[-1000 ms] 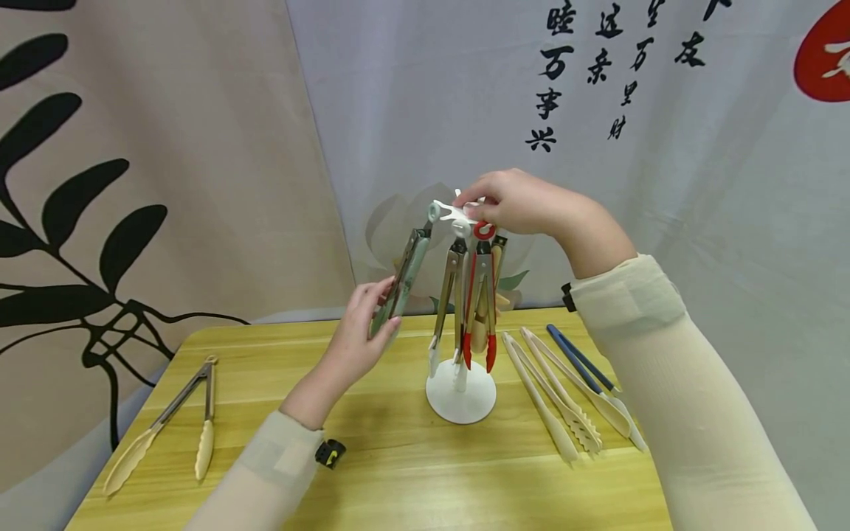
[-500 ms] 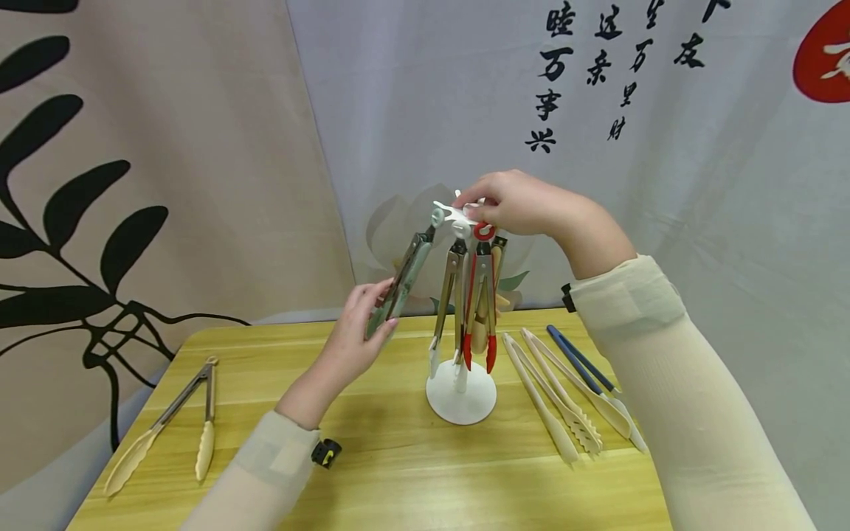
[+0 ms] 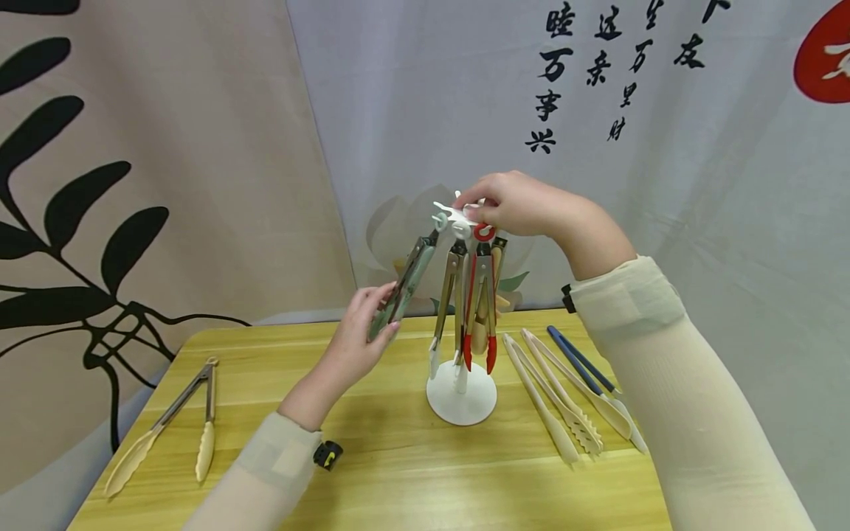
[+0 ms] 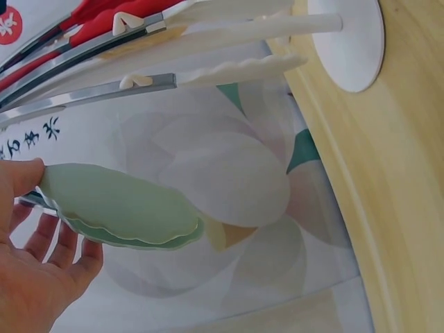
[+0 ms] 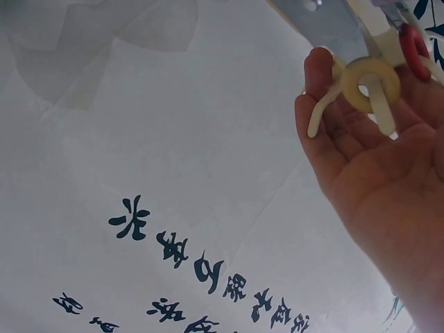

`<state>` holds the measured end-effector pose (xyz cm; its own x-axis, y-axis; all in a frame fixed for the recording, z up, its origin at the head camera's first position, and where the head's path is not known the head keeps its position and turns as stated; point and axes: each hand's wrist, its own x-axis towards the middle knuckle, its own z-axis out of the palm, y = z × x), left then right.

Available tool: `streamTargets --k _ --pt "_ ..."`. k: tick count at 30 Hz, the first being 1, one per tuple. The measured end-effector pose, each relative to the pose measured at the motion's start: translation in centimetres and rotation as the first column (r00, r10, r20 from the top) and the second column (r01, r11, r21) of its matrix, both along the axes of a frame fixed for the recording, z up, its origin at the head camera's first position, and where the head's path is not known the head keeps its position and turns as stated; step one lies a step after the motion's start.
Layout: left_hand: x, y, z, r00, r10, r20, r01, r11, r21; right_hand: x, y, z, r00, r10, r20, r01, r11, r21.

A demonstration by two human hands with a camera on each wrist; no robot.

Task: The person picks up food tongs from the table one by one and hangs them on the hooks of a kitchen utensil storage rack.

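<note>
In the head view my left hand (image 3: 348, 335) holds green-tipped tongs (image 3: 410, 274) by their lower end, thumb on one side and fingers on the other. Its scalloped green heads (image 4: 118, 205) lie together in the left wrist view. The tongs slant up to the right, their hanging ring (image 3: 440, 221) overlapping a hook of a white stand (image 3: 461, 402). My right hand (image 3: 518, 203) grips the top of that stand, among its hooks. White-tipped tongs (image 3: 455, 265) and red tongs (image 3: 484, 274) hang there, with a tan-ringed pair (image 5: 364, 76) near the right fingers.
Cream-tipped tongs (image 3: 159, 422) lie spread at the left of the wooden table (image 3: 372, 472). To the right of the stand lie beige tongs (image 3: 541, 398), another light pair and blue-handled tongs (image 3: 584, 358). A printed curtain (image 3: 412, 88) hangs behind the table.
The ring of the green-tipped tongs has shifted slightly right and down, further in along the stand's hook. The left hand keeps its hold and the right hand stays on the stand's top.
</note>
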<state>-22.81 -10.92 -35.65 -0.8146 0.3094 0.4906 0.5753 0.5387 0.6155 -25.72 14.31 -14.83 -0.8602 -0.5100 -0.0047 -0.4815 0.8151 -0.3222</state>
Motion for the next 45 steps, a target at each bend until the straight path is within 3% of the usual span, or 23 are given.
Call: streamTargets --k 11,19,30,45 --pt "-0.1 -0.2 0.0 1.000 -0.009 -0.008 0.009 1.000 -0.007 -0.1 0.0 0.1 1.000 -0.001 0.020 0.002 1.000 -0.021" --pt "-0.1 -0.1 0.3 1.000 -0.020 0.025 0.020 1.000 -0.014 0.0 -0.1 0.1 1.000 0.009 -0.018 -0.009 1.000 0.001" --pt "-0.4 0.2 0.2 0.998 -0.004 0.056 0.007 0.999 -0.047 0.0 -0.1 0.1 1.000 0.006 -0.009 -0.006 1.000 -0.002" --pt "-1.5 1.4 -0.2 0.998 -0.009 0.069 0.016 0.995 -0.102 0.0 0.0 0.0 1.000 -0.011 0.017 0.012 0.999 -0.030"
